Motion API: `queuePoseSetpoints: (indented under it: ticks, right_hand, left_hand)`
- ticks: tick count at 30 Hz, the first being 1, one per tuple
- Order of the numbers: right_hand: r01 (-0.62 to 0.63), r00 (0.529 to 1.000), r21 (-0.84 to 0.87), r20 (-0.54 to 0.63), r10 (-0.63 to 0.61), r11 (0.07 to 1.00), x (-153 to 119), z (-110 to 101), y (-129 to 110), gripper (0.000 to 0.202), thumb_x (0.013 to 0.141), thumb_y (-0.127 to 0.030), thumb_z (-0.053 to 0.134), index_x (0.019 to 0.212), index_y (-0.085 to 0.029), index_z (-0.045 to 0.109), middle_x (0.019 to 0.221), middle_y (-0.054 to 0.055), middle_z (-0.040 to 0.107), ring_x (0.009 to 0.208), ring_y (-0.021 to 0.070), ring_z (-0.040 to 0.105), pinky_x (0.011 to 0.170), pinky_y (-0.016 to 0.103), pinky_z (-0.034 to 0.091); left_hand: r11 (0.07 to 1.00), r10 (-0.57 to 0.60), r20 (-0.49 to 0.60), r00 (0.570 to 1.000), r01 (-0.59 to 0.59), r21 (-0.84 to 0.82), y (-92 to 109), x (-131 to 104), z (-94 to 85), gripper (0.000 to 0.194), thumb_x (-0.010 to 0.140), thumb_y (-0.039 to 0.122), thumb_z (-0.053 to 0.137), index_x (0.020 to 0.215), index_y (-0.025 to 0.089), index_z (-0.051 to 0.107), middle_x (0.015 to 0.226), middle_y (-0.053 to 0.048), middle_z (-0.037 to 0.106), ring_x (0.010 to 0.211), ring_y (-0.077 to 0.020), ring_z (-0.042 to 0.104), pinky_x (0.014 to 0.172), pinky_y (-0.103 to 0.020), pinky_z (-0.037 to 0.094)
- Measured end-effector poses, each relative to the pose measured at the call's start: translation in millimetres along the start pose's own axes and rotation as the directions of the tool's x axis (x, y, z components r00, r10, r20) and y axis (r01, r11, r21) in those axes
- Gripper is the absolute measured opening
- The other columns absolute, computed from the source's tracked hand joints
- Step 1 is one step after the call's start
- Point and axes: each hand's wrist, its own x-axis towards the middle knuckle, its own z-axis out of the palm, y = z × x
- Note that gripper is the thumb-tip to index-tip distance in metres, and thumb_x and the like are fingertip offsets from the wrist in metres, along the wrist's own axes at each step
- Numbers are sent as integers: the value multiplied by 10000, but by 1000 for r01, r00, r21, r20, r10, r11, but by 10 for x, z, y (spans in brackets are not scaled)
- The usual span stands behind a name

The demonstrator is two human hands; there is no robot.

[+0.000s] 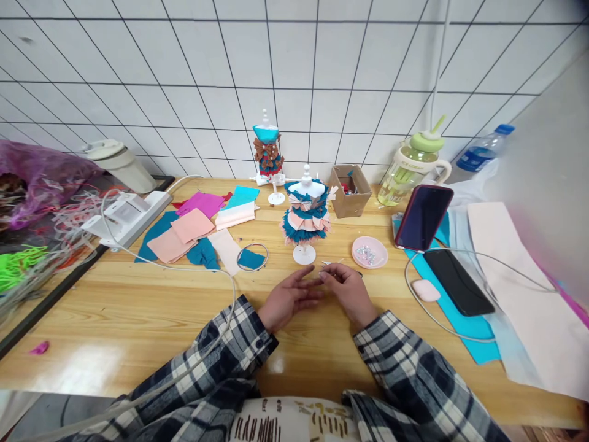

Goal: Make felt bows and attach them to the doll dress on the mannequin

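Both hands are close together over the wooden table, just in front of a small dress form (306,218) in a teal and pink ruffled dress. My left hand (294,299) has its fingers spread apart and holds nothing. My right hand (350,294) is pinched at thumb and forefinger, near the left fingertips; what is in the pinch is too small to make out. Behind the right hand lie scissors (332,263), partly hidden. A pink dish (370,252) with small shiny beads stands to the right of the dress form.
Paper pieces (192,226) and a ring (253,257) lie left. A second dress form (267,150), a cardboard box (350,190) and a green-lidded bottle (411,166) stand behind. Phones (459,282), a cable and paper sheets lie right; a power strip (129,218) is far left.
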Motion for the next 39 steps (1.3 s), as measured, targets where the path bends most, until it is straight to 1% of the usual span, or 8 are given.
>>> queuePoseSetpoints:
  ticks: [3, 5, 8, 17, 27, 32, 35, 39]
  right_hand:
    - [-58, 998, 211, 6, 58, 976, -25, -1, -1, 247, 741, -421, 650, 827, -191, 625, 660, -13, 587, 476, 89, 404, 414, 215, 302]
    - [-63, 998, 281, 25, 58, 958, -54, 25, -12, 243, 727, -415, 669, 818, -195, 623, 632, -24, 561, 455, 81, 377, 399, 213, 278]
    - [4, 1000, 268, 16, -9, 963, -99, 76, -47, 216, 734, -396, 666, 806, -196, 630, 645, -19, 562, 488, 89, 409, 432, 218, 324]
    - [287, 954, -162, -41, -297, 944, -178, 114, -167, 72, 767, -258, 642, 792, -192, 658, 665, -17, 555, 531, 93, 440, 509, 228, 386]
    - [340, 938, -217, 2, -348, 915, -181, 107, -137, 43, 768, -230, 640, 771, -193, 618, 653, -33, 543, 492, 78, 426, 469, 208, 370]
    - [373, 925, -200, 5, -379, 906, -191, 101, -147, 237, 805, -231, 612, 1042, -215, 615, 744, -24, 575, 489, 71, 447, 466, 203, 400]
    - [486, 870, -274, 64, -488, 830, -188, 73, -185, 138, 832, -200, 584, 926, -226, 681, 794, 9, 608, 618, 101, 526, 572, 225, 449]
    - [437, 896, -259, 46, -441, 861, -176, 52, -200, 87, 810, -217, 622, 853, -222, 697, 789, 13, 623, 558, 95, 489, 526, 228, 430]
  left_hand:
    - [994, 105, -72, 992, -102, 43, 52, -8, -21, 173, 735, 139, 559, 869, 105, 664, 568, 13, 507, 414, -33, 348, 379, -146, 212]
    - [991, 114, -43, 992, -111, 78, 69, -14, -25, 164, 782, 236, 561, 810, 106, 656, 508, 57, 347, 406, -33, 236, 372, -157, 115]
    - [980, 94, -12, 996, -90, 177, 54, -17, -16, 262, 799, 365, 617, 859, 113, 655, 487, 86, 248, 412, -38, 177, 383, -176, 93]
    - [968, 116, -42, 992, -103, 228, 26, -13, -33, 283, 705, 371, 740, 789, 118, 647, 464, 91, 309, 406, -29, 187, 383, -202, 100]
    - [979, 48, -8, 999, -45, 199, 59, -10, -71, 266, 704, 349, 745, 754, 123, 613, 467, 97, 299, 399, -21, 173, 378, -199, 82]
    - [968, 82, -18, 996, -76, 238, 67, -5, -56, 266, 706, 348, 742, 763, 127, 606, 498, 90, 352, 394, -14, 192, 372, -190, 98]
    - [958, 123, -19, 992, -114, 264, 49, 2, -63, 274, 701, 352, 745, 736, 134, 584, 487, 98, 332, 385, -13, 192, 368, -184, 107]
    - [922, 189, -31, 982, -166, 350, 23, 15, -90, 293, 717, 381, 727, 726, 128, 580, 486, 90, 351, 394, -18, 226, 373, -179, 125]
